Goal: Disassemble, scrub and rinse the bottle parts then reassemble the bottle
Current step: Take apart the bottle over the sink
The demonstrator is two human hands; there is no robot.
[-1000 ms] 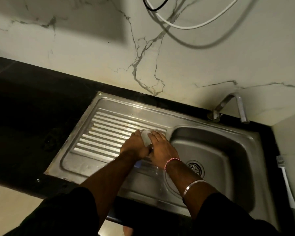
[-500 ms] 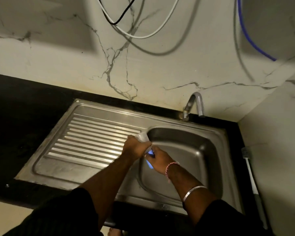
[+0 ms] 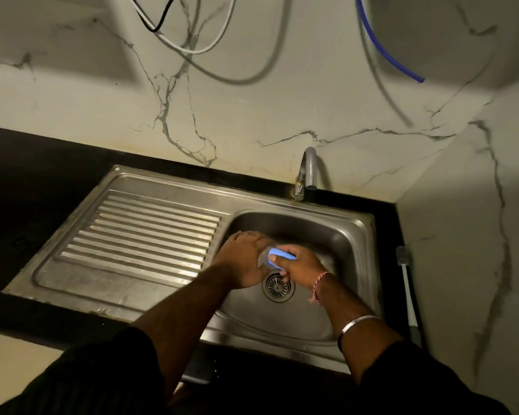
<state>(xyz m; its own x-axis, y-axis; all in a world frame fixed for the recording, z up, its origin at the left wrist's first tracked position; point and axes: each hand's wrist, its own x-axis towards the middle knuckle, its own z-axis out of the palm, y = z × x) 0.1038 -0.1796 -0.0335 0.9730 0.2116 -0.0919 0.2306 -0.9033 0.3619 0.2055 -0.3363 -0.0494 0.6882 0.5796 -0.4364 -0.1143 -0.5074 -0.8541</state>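
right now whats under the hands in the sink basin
The round drain strainer lies below both hands, on the basin floor. The left hand covers most of the clear bottle; the right hand grips a blue part.

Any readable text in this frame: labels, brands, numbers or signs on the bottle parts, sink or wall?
None. The blue bottle part in the right hand, the clear part under the left hand, the sink, tap and marble wall show no print.
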